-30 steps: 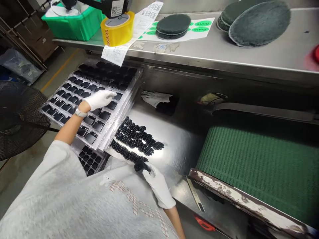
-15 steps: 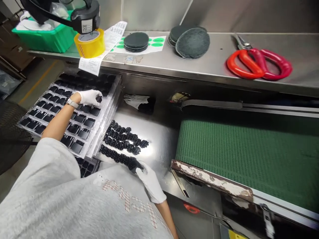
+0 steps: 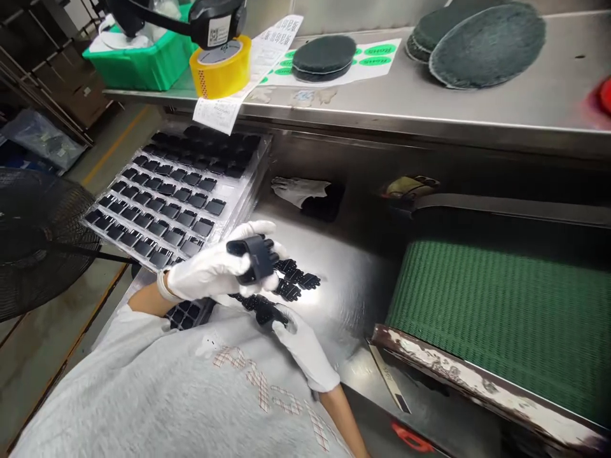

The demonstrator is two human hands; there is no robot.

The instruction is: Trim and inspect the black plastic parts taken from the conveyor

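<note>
My left hand [image 3: 210, 270], in a white glove, is raised over the metal table and closed around a black plastic part [image 3: 258, 257] with a flat, smooth face. Below it, my right hand [image 3: 308, 346], also gloved in white, pinches a dark rounded part [image 3: 270, 314] at the end of a row of black parts. More small black toothed parts [image 3: 298, 275] lie in rows on the table, partly hidden behind my left hand. On the left, a clear plastic tray [image 3: 220, 186] holds several rows of black square pieces, stacked on other trays.
A green conveyor belt [image 3: 506, 318] runs along the right. The steel shelf [image 3: 372, 105] above carries yellow tape [image 3: 222, 70], a green bin [image 3: 138, 67] and dark round pads [image 3: 491, 48]. A glove [image 3: 300, 191] lies beneath the shelf. A black fan [image 3: 38, 245] stands at left.
My left hand has come from the tray towards me and to the right, bringing a black part above the rows. My right hand stays near the row's end. The view has shifted left.
</note>
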